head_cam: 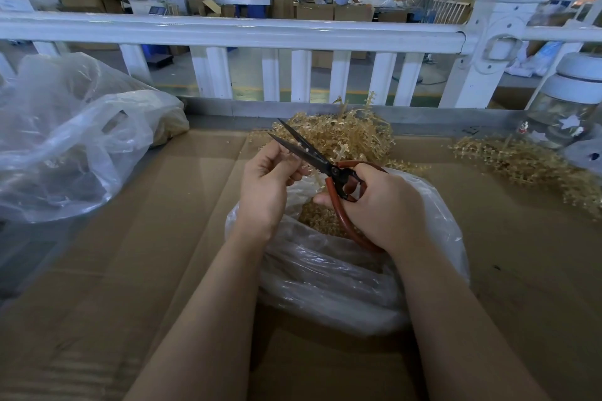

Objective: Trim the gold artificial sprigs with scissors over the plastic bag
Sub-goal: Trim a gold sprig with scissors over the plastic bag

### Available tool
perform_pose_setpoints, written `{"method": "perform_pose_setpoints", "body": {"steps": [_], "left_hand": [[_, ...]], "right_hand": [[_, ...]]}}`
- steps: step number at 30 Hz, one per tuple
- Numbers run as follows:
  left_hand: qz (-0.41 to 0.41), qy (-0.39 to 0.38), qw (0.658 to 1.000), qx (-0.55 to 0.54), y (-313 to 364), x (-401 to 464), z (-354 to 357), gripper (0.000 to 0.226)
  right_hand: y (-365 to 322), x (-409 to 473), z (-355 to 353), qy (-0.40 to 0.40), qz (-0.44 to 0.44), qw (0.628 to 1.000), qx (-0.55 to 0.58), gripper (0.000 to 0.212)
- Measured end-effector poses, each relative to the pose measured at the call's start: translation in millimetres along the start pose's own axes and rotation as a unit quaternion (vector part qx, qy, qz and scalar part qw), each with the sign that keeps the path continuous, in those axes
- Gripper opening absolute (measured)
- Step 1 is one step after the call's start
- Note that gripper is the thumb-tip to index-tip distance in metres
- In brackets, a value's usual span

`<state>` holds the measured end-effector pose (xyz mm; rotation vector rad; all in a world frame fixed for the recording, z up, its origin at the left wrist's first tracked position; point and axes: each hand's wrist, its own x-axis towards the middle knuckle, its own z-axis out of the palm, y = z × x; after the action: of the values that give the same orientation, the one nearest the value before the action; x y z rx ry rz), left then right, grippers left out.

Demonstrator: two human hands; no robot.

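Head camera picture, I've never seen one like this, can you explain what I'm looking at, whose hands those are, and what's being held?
There is no machine here: one wide-angle camera sits on a person's head and looks forward and down, so both bare forearms reach in from the bottom edge. The right hand grips black-bladed scissors with red handles, blades open. The left hand pinches a small gold plastic sprig at the blades. Beneath both hands sits an open clear plastic bag holding gold trimmings. All rests on flat brown cardboard. Behind lie a heap of gold sprigs, another loose pile to the right, and a larger crumpled plastic bag to the left. A white railing stands beyond.
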<state>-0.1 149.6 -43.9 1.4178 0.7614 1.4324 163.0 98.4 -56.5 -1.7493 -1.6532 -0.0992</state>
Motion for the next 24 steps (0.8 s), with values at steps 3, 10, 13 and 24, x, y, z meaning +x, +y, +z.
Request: {"method": "perform_pose_setpoints", "body": {"steps": [3, 10, 13, 24], "left_hand": [[0.002, 0.008, 1.0, -0.005, 0.1, 0.2, -0.2, 0.023], [0.011, 0.012, 1.0, -0.003, 1.1, -0.5, 1.2, 0.023], [0.032, -0.006, 0.999, 0.032, -0.7, -1.1, 2.1, 0.021], [0.054, -0.003, 0.997, 0.056, -10.6, 0.5, -0.4, 0.018]], "right_hand": [[-0.1, 0.3, 1.0, 0.002, 0.004, 1.0, 0.003, 0.077], [0.6, 0.6, 0.4, 0.004, 0.007, 1.0, -0.015, 0.075], [1.4, 0.8, 0.3, 0.005, 0.007, 1.0, -0.012, 0.075], [1.7, -0.7, -0.9, -0.008, -0.005, 1.0, 0.006, 0.062]]}}
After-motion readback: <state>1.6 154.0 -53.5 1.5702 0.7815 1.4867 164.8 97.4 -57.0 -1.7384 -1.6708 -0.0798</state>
